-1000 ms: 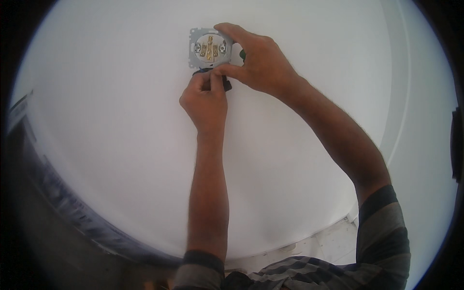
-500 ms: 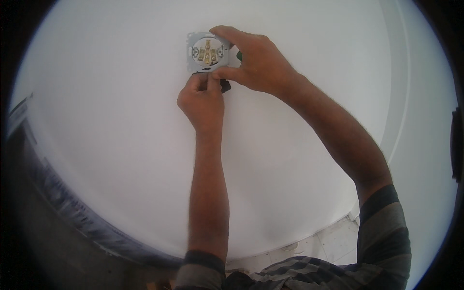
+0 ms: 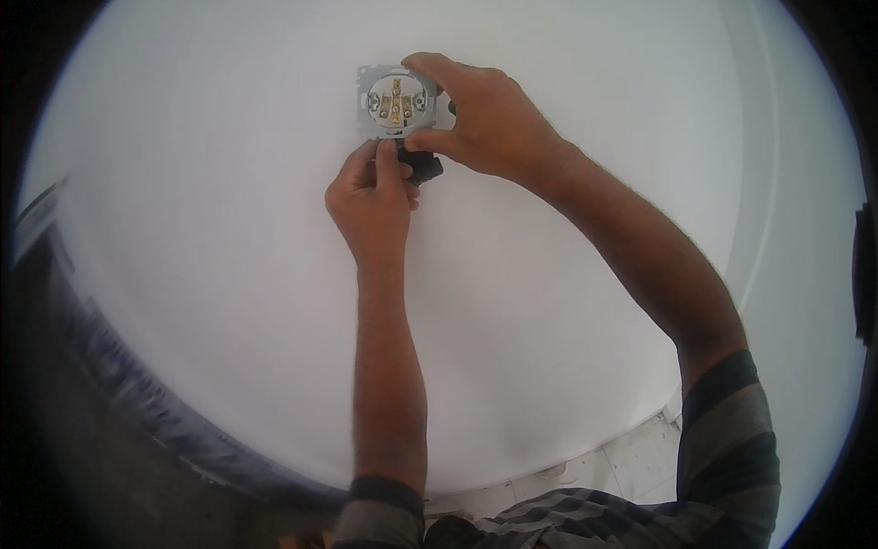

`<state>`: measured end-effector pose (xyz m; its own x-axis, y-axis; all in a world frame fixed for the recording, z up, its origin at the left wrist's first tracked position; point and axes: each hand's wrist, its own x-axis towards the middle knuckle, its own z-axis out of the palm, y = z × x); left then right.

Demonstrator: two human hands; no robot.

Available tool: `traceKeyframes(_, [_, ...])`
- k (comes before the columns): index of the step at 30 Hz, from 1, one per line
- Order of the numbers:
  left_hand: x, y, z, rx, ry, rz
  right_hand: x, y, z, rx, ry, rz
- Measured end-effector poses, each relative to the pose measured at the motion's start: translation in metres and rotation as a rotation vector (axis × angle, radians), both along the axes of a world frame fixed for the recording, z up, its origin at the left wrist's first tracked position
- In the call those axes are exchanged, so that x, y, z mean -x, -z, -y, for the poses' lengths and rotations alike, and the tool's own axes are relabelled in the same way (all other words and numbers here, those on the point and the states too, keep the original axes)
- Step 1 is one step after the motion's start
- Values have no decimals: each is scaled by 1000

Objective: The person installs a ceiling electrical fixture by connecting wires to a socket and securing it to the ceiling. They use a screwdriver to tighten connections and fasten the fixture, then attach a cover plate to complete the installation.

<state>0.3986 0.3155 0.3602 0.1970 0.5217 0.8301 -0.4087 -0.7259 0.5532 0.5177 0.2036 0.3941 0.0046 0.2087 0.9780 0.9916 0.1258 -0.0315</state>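
A socket mechanism (image 3: 396, 101) with a grey metal mounting plate and brass contacts sits at the white wall. My right hand (image 3: 498, 123) grips its right side, index finger at the top corner, thumb at the lower edge. My left hand (image 3: 370, 192) is directly below, fingers closed at the bottom edge around a black object (image 3: 421, 163) that hangs under the socket; exactly what it is cannot be made out. A small green thing (image 3: 452, 107) shows behind my right hand, mostly hidden.
The white wall (image 3: 229, 274) surrounds the socket. A pale vertical band (image 3: 741, 183) runs down the right side. At lower left is a dark floor with a blurred printed sheet strip along the wall (image 3: 137, 375); pale floor tiles (image 3: 631, 457) show at the bottom.
My left hand has shifted a little left and down, showing more of the black object. The socket and my right hand sit slightly lower in the picture.
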Motion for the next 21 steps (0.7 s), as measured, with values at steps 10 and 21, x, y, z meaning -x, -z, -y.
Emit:
traceKeyframes(10, [23, -15, -12, -81, -17, -272, -2, 1, 4, 39, 64, 32])
traceKeyframes(21, [28, -34, -8, -123, -65, -471, -2, 3, 16, 129, -5, -52])
